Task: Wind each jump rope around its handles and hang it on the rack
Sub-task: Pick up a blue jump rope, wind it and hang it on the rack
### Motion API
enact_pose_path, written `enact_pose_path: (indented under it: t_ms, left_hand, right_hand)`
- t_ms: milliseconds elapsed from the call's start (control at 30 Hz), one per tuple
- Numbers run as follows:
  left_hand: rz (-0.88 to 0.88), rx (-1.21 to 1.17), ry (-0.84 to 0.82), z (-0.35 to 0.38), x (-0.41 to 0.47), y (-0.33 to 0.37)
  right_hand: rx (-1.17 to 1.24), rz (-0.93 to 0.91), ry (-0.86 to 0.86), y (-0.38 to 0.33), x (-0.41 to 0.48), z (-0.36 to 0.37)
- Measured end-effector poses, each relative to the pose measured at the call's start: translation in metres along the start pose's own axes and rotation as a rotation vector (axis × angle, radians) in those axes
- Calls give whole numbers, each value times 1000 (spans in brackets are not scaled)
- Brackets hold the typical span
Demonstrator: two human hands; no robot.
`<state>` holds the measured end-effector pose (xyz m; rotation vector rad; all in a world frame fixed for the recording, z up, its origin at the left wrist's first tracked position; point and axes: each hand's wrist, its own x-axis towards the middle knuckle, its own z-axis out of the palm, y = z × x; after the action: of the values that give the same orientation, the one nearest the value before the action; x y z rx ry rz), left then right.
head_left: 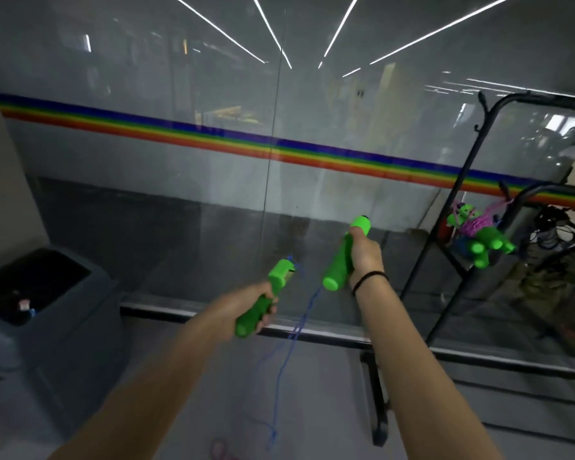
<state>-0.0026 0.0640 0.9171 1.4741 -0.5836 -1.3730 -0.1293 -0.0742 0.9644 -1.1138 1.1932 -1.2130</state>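
Note:
My left hand (254, 303) grips one green jump rope handle (269, 293), its top end tilted up and to the right. My right hand (362, 254) holds the other green handle (342, 257), tilted the same way and a little higher. A thin blue rope (291, 343) hangs from the handles down to the floor between my arms. At the right stands a black metal rack (445, 240). On one of its hooks hangs a wound bundle of green handles with purple rope (478, 234).
A glass wall with a rainbow stripe (279, 151) stands right in front of me. A dark grey bin (37, 293) sits at the left. A pink rope (219, 449) lies on the floor near the bottom edge. The rack's black foot (377, 400) lies on the floor beside my right arm.

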Motion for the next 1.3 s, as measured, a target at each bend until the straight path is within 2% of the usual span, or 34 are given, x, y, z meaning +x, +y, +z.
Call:
enact_pose_path:
  t_ms: [67,167,233,333,400,500,667,767,867,1000,1067,1167,1233,1300]
  left_hand:
    - [55,-52,55,-6,0,8]
    - [165,-63,120,-4,0,19]
    - [154,-45,28,0,-5,26]
    - [98,-96,-139,1,-10,35]
    - [100,-136,-202,2,-9,41]
    - [117,-62,-234,9,-9,51]
    - [154,117,-306,25,-11,67]
    - [162,220,-354,37,-11,76]
    - [175,262,-362,53,-9,81]
    - [203,279,-278,72,2,83]
    - [209,304,-243,75,4,87]
    - [220,408,-259,75,0,91]
    - [232,473,-280,73,-3,96]
    - [238,481,-288,72,-7,100]
  right_hand:
    - [-80,18,-108,-4,-12,5]
    - [-54,102,-317,6,-40,22]
    - [-61,156,-419,13,-51,32]
    - [-138,154,-472,13,-51,33]
    - [-186,73,-472,9,-48,29]
    - [-213,-70,-393,9,-41,27]
    - [-169,-191,-247,6,-28,22]
    - [-104,-167,-201,2,-15,15]
    - [-61,-116,-208,-6,0,2]
    - [-136,-135,-349,-7,19,-27]
    - [-247,-179,-270,-6,33,-46]
    - [-228,-344,-82,-3,57,-67]
    - [-163,-401,-229,-1,65,-66]
    - [-69,-337,-456,6,63,-59]
